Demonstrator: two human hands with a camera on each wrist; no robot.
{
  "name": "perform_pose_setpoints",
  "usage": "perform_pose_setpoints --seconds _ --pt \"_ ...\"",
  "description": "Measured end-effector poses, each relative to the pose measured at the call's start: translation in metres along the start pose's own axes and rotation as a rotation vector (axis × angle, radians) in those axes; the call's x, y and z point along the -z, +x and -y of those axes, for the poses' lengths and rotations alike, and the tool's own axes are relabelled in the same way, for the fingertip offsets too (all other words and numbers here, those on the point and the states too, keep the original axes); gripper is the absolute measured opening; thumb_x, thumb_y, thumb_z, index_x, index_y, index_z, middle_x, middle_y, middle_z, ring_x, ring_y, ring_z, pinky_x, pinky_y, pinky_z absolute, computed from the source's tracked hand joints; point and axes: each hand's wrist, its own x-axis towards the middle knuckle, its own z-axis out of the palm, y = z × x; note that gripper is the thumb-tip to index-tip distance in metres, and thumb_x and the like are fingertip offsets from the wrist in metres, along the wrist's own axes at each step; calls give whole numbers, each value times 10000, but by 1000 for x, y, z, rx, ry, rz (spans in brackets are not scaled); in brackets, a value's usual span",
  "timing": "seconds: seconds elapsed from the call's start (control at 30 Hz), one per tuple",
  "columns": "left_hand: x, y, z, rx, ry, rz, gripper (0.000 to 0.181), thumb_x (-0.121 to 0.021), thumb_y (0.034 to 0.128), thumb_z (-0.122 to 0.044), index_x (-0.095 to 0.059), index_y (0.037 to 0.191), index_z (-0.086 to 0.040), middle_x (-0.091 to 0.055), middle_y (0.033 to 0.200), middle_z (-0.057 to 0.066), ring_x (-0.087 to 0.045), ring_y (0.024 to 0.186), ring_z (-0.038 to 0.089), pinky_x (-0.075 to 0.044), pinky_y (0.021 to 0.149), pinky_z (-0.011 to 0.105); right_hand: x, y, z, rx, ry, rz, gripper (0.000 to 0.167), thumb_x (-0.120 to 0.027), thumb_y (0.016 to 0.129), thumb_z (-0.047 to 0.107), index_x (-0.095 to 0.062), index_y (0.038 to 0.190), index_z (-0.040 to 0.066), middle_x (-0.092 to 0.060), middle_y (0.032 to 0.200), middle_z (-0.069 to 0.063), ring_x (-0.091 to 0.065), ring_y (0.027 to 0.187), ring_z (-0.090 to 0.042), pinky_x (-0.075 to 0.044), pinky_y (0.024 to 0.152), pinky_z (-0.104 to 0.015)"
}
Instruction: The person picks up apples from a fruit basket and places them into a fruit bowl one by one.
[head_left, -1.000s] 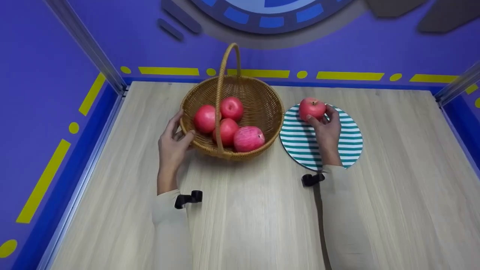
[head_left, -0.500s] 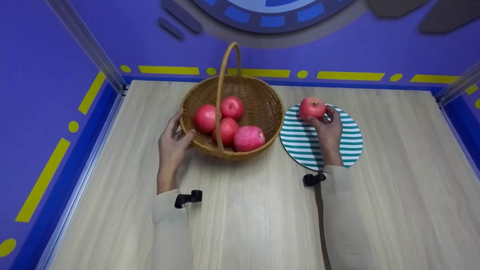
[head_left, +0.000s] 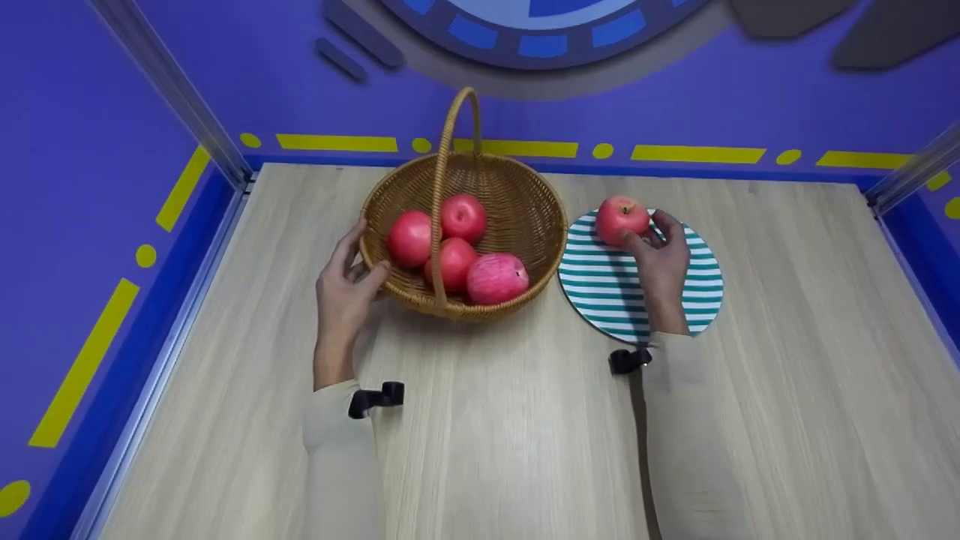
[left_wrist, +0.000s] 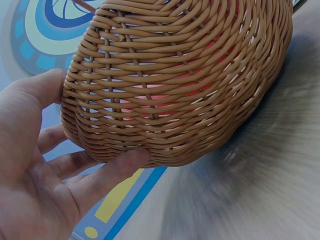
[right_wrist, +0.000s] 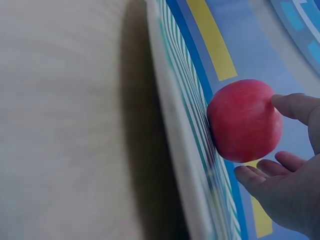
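A brown wicker basket (head_left: 536, 206) with a tall arched handle stands left of centre in the head view, with several red apples (head_left: 498, 278) inside. My left hand (head_left: 346, 296) holds its left side, thumb near the rim and fingers against the woven wall (left_wrist: 165, 105). On the far part of a round green-and-white striped mat (head_left: 615, 307) sits another red apple (head_left: 622, 220). Close around that apple is my right hand (head_left: 664, 262). In the right wrist view the thumb reaches the apple (right_wrist: 245, 120), while the other fingers (right_wrist: 250, 180) are spread apart from it.
The light wooden table (head_left: 487, 420) meets a blue back wall (head_left: 525, 120) with yellow dashes. Another blue wall (head_left: 82, 225) with a metal frame borders the left. A black wrist mount (head_left: 375, 399) sits on each sleeve.
My right hand has shifted slightly right and its fingers have loosened from the apple, which stays on the striped mat. The left hand and basket look unmoved.
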Motion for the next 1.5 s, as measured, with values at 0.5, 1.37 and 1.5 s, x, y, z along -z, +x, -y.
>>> perform_pose_setpoints --seconds 0.5,1.37,1.5 --pt "2 1 0 3 -14 1 682 -707 950 -54 -524 1593 -189 -485 1612 52 -630 1292 325 -641 719 297 4 -13 24 134 -6 17 705 -783 980 250 -461 1585 86 -471 1612 -73 -460 1484 -218 -445 1144 -319" --pt "0 0 -1 -5 -22 -20 675 -703 955 -48 -532 1589 -203 -453 1634 34 -606 1327 327 -646 736 314 -16 -45 61 394 -28 379 660 -833 948 232 -549 1513 40 -572 1514 -103 -534 1414 -309 -462 1146 -417" --pt "-1 0 1 2 -20 -17 670 -705 957 -60 -535 1587 -213 -459 1629 15 -600 1330 333 -645 739 313 -24 -54 72 427 -49 448 647 -839 941 227 -569 1503 54 -576 1521 -96 -533 1419 -251 -454 1156 -412"
